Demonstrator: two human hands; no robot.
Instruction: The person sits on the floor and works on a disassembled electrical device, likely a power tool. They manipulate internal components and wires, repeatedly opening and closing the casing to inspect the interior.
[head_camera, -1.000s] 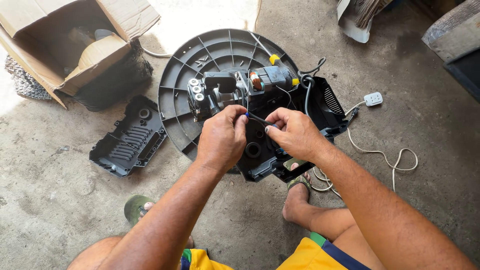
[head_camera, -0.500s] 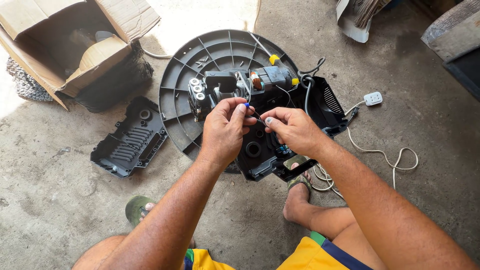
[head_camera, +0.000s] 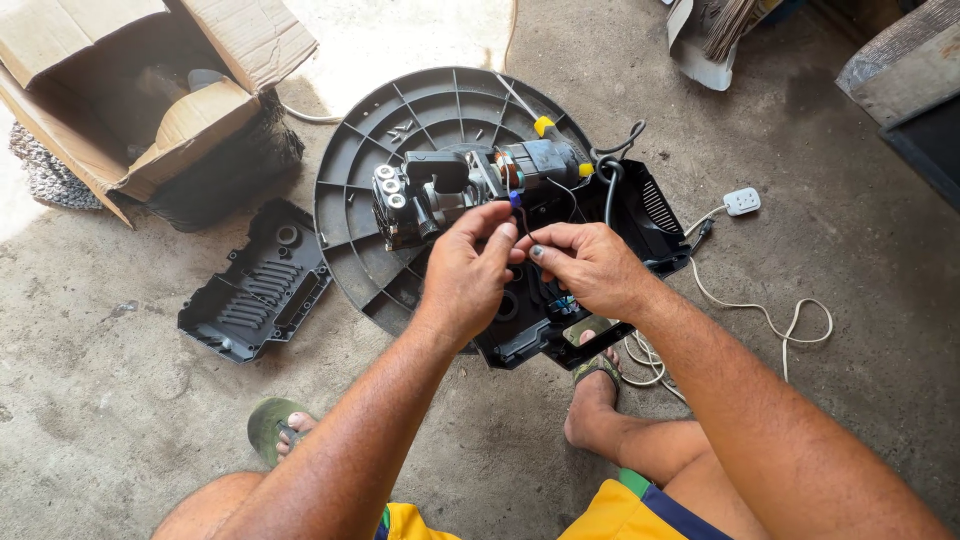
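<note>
Head view: both hands (head_camera: 530, 265) pinch thin wires (head_camera: 522, 215) above motor (head_camera: 470, 185).

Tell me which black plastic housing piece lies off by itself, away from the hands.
The ribbed black cover left of the round base; the other black housing sits under both hands, holding wires.

Probably a home yard or workshop: bare concrete floor (head_camera: 120, 420), torn cardboard box (head_camera: 130, 90), scattered parts.
</note>
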